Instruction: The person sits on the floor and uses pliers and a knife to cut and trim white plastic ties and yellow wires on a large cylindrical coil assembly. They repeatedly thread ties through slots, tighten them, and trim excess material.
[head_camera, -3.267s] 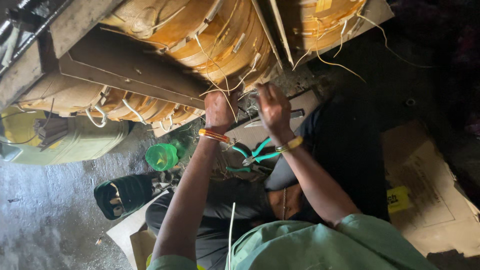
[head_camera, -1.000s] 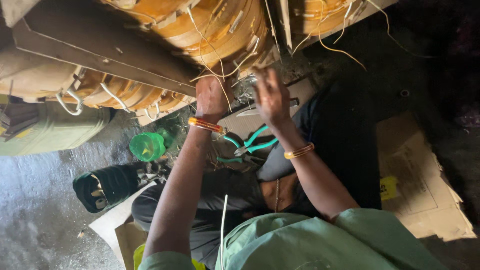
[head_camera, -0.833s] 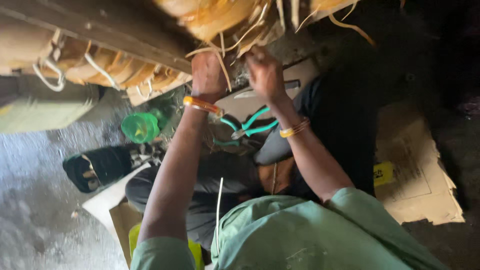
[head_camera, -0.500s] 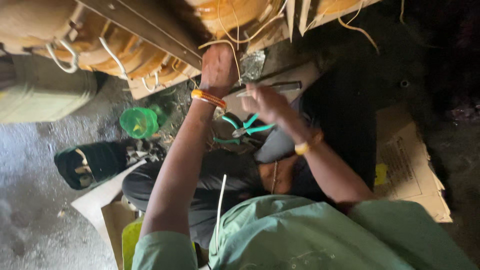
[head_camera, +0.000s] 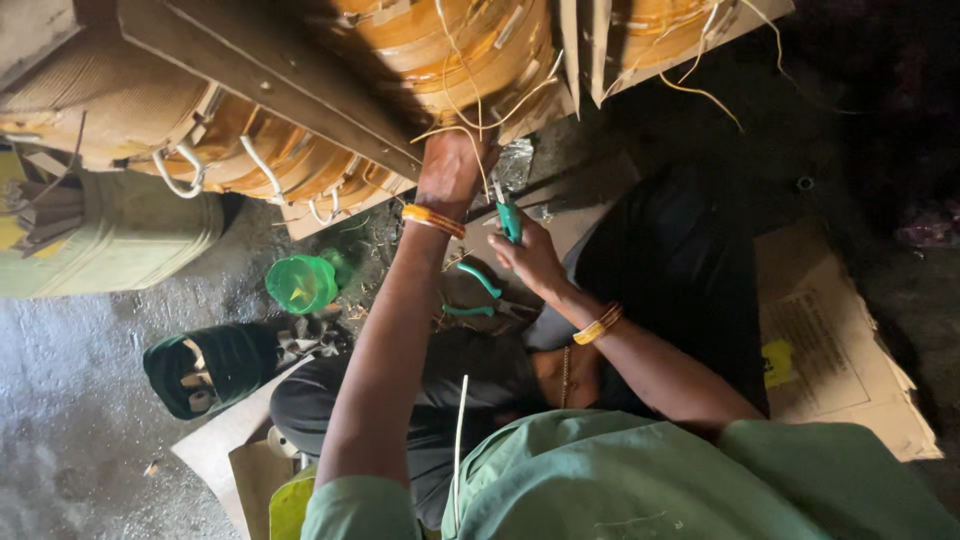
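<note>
While the left hand (head_camera: 452, 168) reaches up and closes its fingers on a bunch of pale wire leads (head_camera: 470, 110) hanging from the big yellow-taped coil (head_camera: 450, 50), the right hand (head_camera: 530, 258) sits just below and beside it, wrapped around a green-handled tool (head_camera: 510, 218) whose tip points up toward those leads. A second pair of green-handled pliers (head_camera: 480, 295) lies below the right hand, in the lap. Left of the grip, on the rough grey concrete floor (head_camera: 70, 400), stand a green plastic cup (head_camera: 300, 284) and a pale green drum (head_camera: 120, 240), with a dark bag (head_camera: 210, 365) lower down. To the right, flattened cardboard (head_camera: 830, 350) covers the dim ground.
</note>
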